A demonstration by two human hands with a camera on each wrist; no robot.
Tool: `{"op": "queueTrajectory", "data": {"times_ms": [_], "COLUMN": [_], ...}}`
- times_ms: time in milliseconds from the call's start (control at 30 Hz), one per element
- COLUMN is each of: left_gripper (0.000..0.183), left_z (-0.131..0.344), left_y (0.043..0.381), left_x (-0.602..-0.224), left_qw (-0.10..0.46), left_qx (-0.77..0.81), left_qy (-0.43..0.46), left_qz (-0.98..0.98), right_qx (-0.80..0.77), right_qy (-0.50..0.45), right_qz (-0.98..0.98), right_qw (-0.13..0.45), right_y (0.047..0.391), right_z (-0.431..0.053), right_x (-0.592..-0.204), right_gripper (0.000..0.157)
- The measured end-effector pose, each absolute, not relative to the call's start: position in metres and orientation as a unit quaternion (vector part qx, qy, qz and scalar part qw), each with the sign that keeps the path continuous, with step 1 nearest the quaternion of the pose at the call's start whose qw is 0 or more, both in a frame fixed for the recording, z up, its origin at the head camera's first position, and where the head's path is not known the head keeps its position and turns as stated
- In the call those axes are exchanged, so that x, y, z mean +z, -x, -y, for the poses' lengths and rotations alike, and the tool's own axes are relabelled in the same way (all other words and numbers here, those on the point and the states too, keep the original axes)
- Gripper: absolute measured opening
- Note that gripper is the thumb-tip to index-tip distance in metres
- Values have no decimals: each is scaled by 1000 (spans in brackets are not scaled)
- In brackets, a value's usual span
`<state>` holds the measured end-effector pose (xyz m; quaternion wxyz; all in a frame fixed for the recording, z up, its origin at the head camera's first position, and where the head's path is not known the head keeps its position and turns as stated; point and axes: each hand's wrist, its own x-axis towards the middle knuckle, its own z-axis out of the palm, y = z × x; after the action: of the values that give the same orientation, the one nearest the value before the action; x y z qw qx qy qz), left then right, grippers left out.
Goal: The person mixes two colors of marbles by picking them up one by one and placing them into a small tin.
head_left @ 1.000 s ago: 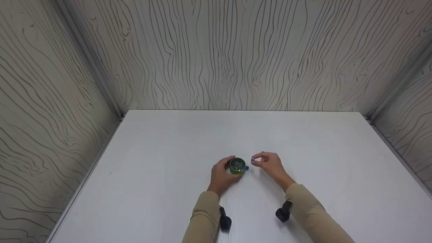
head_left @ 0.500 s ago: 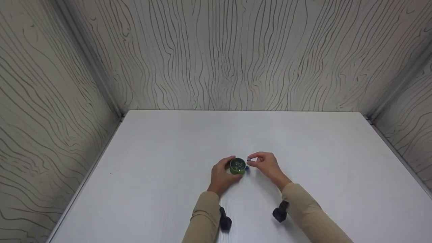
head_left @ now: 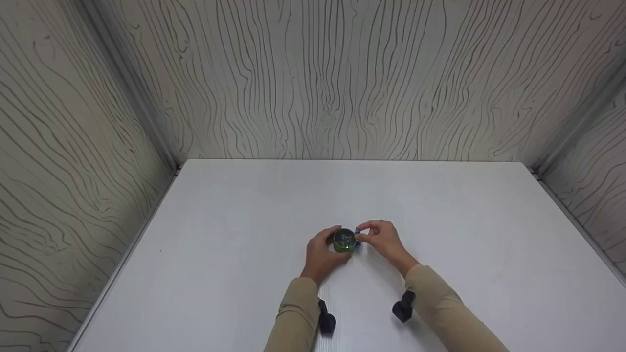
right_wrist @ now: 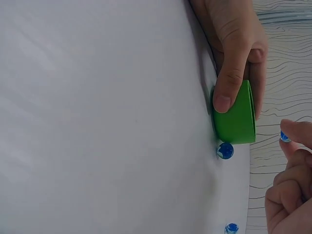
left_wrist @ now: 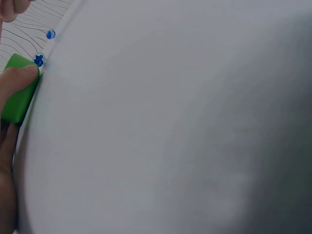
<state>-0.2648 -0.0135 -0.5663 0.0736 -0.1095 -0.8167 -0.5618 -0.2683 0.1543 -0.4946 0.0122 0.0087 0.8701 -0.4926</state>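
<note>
The left hand [head_left: 323,252] grips a small green cup [head_left: 344,248] that stands upright on the white table, its thumb along the near side. Several shiny marbles [head_left: 346,239] show inside the cup in the head view. Between thumb and index finger, the right hand [head_left: 386,239] pinches a clear-and-blue marble [right_wrist: 285,137] just right of the cup's rim. Another blue marble [right_wrist: 225,151] lies on the table against or very close to the cup's wall. One more blue marble [right_wrist: 232,228] sits farther off, mostly hidden behind the right hand in the head view.
A white table [head_left: 244,205] spreads around both hands. Wood-patterned panels [head_left: 313,88] rise at the back and sides. Dark wrist cameras hang from both beige sleeves [head_left: 296,303], close above the table.
The right hand has moved left with its pinched marble, from a short way off to the cup's rim. The left hand and the cup have stayed put.
</note>
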Motion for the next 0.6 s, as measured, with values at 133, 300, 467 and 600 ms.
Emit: {"op": "queueTrajectory", "data": {"times_ms": [133, 300, 467, 600], "left_gripper": [63, 62, 62, 62], "left_z": [14, 14, 14, 14], "left_y": [265, 265, 264, 262], "left_x": [-566, -567, -565, -563], "left_qw": [75, 77, 75, 77], "left_qx": [-559, -555, -554, -558], "left_qy": [110, 112, 114, 120], "left_qz": [818, 821, 821, 817], "right_qx": [-493, -492, -490, -494], "right_qy": [-3, 0, 10, 14], "right_qz": [-870, -870, -872, -869], "right_qw": [6, 5, 5, 11], "right_y": [268, 270, 270, 271], "right_z": [-152, -151, -150, -149], "right_x": [-495, -497, -498, -499], "right_gripper": [20, 20, 20, 21]}}
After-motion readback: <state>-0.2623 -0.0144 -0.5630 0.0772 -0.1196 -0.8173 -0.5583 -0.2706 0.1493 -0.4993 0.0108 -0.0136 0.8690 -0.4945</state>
